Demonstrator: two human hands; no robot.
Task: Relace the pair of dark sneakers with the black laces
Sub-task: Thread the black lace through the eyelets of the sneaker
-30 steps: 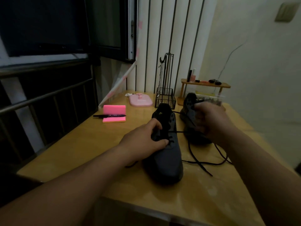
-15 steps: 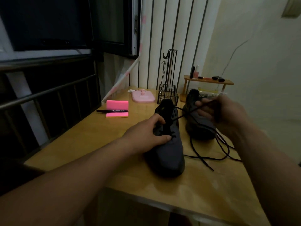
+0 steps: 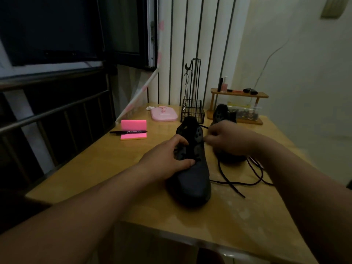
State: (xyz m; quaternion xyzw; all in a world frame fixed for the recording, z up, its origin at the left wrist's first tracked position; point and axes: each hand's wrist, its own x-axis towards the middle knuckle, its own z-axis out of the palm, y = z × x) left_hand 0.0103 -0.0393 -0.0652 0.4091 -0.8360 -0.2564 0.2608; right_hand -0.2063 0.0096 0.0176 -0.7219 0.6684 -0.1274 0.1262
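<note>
A dark sneaker [image 3: 192,180] lies toe toward me in the middle of the wooden table [image 3: 95,168]. My left hand [image 3: 167,157] grips its upper from the left, thumb across the eyelet area. Just to the right of the sneaker's collar, my right hand [image 3: 228,138] pinches the black lace [image 3: 234,184]. The lace's loose length trails over the table to the right of the shoe. The second dark sneaker [image 3: 225,115] stands behind my right hand, which hides most of it.
A pink sticky-note pad [image 3: 133,137] with a black marker [image 3: 127,132] sits at the left. At the back stand a pink flat case [image 3: 163,115], a black wire basket stand [image 3: 192,111] and a small wooden shelf [image 3: 238,96] with cosmetics. A dark railing lines the left side.
My right hand has come down and left from its raised pull, back beside the sneaker's collar, with the lace still in its fingers. The left hand stays on the shoe.
</note>
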